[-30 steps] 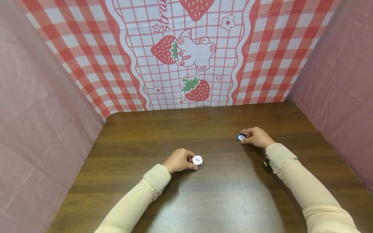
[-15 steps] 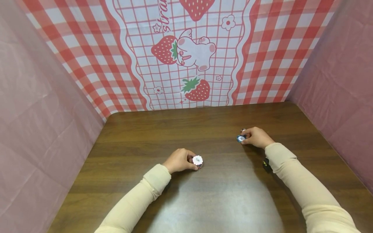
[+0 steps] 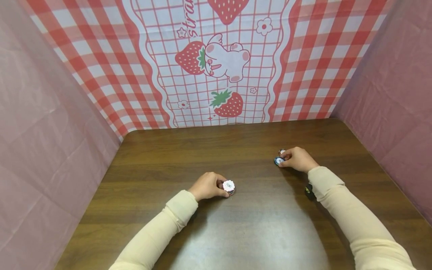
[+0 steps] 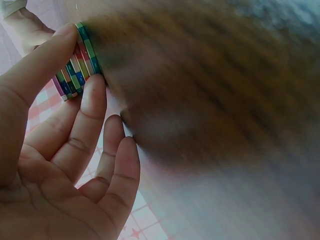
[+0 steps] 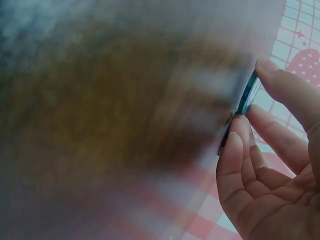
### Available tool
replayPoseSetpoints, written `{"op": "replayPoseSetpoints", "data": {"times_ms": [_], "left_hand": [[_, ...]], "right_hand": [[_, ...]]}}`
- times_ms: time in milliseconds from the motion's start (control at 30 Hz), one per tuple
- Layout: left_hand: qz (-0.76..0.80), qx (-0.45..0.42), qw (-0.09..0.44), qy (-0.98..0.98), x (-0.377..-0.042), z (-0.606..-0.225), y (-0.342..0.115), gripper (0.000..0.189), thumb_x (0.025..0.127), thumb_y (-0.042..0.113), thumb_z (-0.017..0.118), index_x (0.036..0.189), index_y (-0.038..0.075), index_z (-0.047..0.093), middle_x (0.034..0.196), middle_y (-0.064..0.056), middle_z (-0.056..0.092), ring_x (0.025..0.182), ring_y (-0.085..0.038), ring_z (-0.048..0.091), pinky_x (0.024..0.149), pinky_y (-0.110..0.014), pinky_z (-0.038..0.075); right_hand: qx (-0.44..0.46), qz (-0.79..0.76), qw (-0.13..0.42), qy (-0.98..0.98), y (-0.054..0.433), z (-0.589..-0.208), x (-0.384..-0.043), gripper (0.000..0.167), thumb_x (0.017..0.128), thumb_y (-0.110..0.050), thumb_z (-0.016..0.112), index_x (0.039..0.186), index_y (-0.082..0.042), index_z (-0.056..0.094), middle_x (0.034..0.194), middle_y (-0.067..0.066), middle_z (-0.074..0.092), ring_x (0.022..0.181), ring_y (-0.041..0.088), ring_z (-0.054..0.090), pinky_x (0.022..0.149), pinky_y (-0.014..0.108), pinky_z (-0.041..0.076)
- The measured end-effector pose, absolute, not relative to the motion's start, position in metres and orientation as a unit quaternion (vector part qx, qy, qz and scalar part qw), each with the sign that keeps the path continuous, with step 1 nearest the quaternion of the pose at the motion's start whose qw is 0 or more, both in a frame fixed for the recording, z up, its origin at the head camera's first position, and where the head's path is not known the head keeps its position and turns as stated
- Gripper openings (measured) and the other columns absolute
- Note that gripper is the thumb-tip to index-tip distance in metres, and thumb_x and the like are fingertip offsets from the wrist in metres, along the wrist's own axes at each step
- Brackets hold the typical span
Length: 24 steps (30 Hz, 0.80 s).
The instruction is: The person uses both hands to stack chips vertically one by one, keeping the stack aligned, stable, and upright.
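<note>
My left hand point(image 3: 208, 186) grips a stack of poker chips point(image 3: 228, 186) between thumb and fingers at mid-table; its top chip is white and numbered. In the left wrist view, the stack point(image 4: 77, 67) shows several layers with multicoloured edges. Farther back on the right, my right hand point(image 3: 297, 159) pinches a blue poker chip point(image 3: 278, 161) with a white centre. This chip point(image 5: 247, 94) is seen nearly edge-on in the right wrist view. Just behind it lies a reddish-brown chip point(image 3: 282, 151), partly hidden by my fingers; a dark-edged chip point(image 5: 225, 136) is below my fingertips there.
The brown wooden table point(image 3: 182, 150) runs back to a red-and-white checked cloth point(image 3: 226, 93) with strawberries. Pink cloth walls point(image 3: 54, 150) stand at both sides. A dark wrist device point(image 3: 308, 191) sits under the right cuff.
The blue chip has shifted slightly toward me at my right fingertips, and more of the reddish-brown chip behind it shows. My left hand and its stack have barely moved.
</note>
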<state>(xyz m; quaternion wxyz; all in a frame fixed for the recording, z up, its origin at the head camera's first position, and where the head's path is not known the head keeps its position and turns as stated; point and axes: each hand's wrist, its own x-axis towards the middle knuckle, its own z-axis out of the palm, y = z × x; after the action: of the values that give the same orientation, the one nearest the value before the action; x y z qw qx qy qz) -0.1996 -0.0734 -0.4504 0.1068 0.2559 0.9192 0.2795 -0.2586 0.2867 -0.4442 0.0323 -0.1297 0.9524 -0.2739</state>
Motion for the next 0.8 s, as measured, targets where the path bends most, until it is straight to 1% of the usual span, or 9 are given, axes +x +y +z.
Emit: {"op": "replayPoseSetpoints", "data": {"times_ms": [167,233,400,633,800], "left_hand": [[0.277,0.257,0.106,0.920,-0.200,-0.451,-0.074,0.037,0.070,0.025,0.088,0.103,0.012,0.076,0.069,0.008,0.065,0.063,-0.001,0.052,0.063,-0.019,0.042],[0.278,0.258,0.106,0.919,-0.200,-0.451,-0.074,0.037,0.070,0.025,0.088,0.102,0.012,0.076,0.069,0.008,0.065,0.063,-0.001,0.052,0.063,-0.020,0.042],[0.279,0.258,0.106,0.919,-0.201,-0.451,-0.074,0.037,0.070,0.026,0.088,0.102,0.013,0.076,0.068,0.008,0.065,0.063,-0.001,0.052,0.063,-0.020,0.042],[0.279,0.255,0.108,0.919,-0.200,-0.450,-0.074,0.038,0.070,0.026,0.088,0.103,0.012,0.076,0.068,0.009,0.064,0.063,-0.001,0.051,0.063,-0.019,0.042],[0.283,0.255,0.108,0.918,-0.200,-0.449,-0.074,0.037,0.070,0.026,0.088,0.103,0.013,0.076,0.068,0.009,0.063,0.063,-0.002,0.051,0.063,-0.019,0.041]], "right_hand": [[-0.115,-0.299,0.030,0.947,0.286,-0.442,-0.258,0.038,0.080,-0.021,0.080,0.107,0.003,0.071,0.088,0.011,0.070,0.078,0.016,0.058,0.069,0.029,0.045],[-0.107,-0.306,0.029,0.946,0.285,-0.441,-0.258,0.039,0.081,-0.022,0.080,0.109,0.002,0.071,0.091,0.012,0.071,0.081,0.017,0.058,0.070,0.028,0.046],[-0.108,-0.317,0.009,0.942,0.279,-0.436,-0.255,0.036,0.081,-0.025,0.080,0.108,-0.001,0.072,0.092,0.010,0.071,0.081,0.018,0.057,0.069,0.027,0.046],[-0.127,-0.346,-0.030,0.929,0.265,-0.430,-0.249,0.037,0.081,-0.027,0.081,0.104,0.000,0.074,0.091,0.012,0.073,0.077,0.015,0.061,0.064,0.021,0.048],[-0.134,-0.364,-0.042,0.921,0.256,-0.429,-0.244,0.037,0.080,-0.029,0.081,0.104,-0.001,0.074,0.088,0.010,0.072,0.076,0.013,0.060,0.064,0.020,0.048]]}}
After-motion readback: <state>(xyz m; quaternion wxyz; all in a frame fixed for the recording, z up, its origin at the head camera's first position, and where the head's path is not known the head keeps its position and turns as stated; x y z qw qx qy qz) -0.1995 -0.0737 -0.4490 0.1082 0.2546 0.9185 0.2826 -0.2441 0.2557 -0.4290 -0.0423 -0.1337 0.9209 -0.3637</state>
